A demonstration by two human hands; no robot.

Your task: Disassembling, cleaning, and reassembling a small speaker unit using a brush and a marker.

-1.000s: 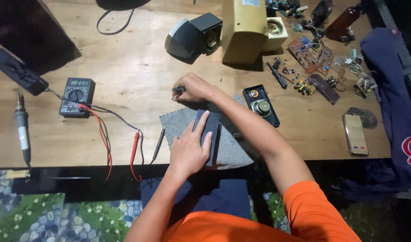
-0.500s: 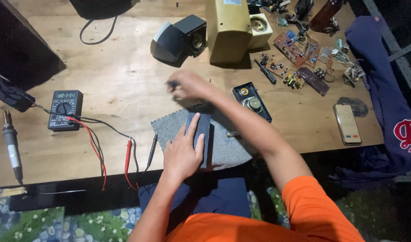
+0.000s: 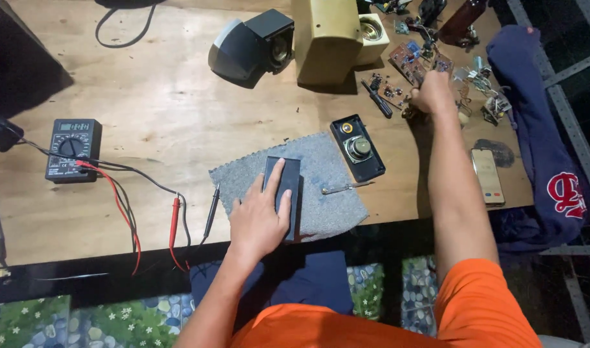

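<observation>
My left hand (image 3: 259, 218) lies flat, fingers spread, on a black rectangular box (image 3: 288, 173) and holds it down on a grey cloth (image 3: 324, 206) near the table's front edge. My right hand (image 3: 433, 92) is stretched to the far right of the table, with curled fingers among small circuit boards (image 3: 408, 58) and loose parts. Whether it grips anything is hidden. A small screwdriver (image 3: 346, 187) lies on the cloth to the right of the box. Beside the cloth lies a black panel with a round speaker driver (image 3: 358, 147).
A multimeter (image 3: 73, 149) with a red probe (image 3: 174, 222) and a black probe (image 3: 211, 209) sits at the left. A grey-black speaker (image 3: 253, 45) and a yellowish speaker box (image 3: 327, 38) stand at the back. A phone (image 3: 487, 177) and a blue garment (image 3: 546, 122) lie right.
My right hand has left the spot just behind the cloth and reached to the circuit boards at the far right. The screwdriver now lies on the cloth. My left hand stays on the box.
</observation>
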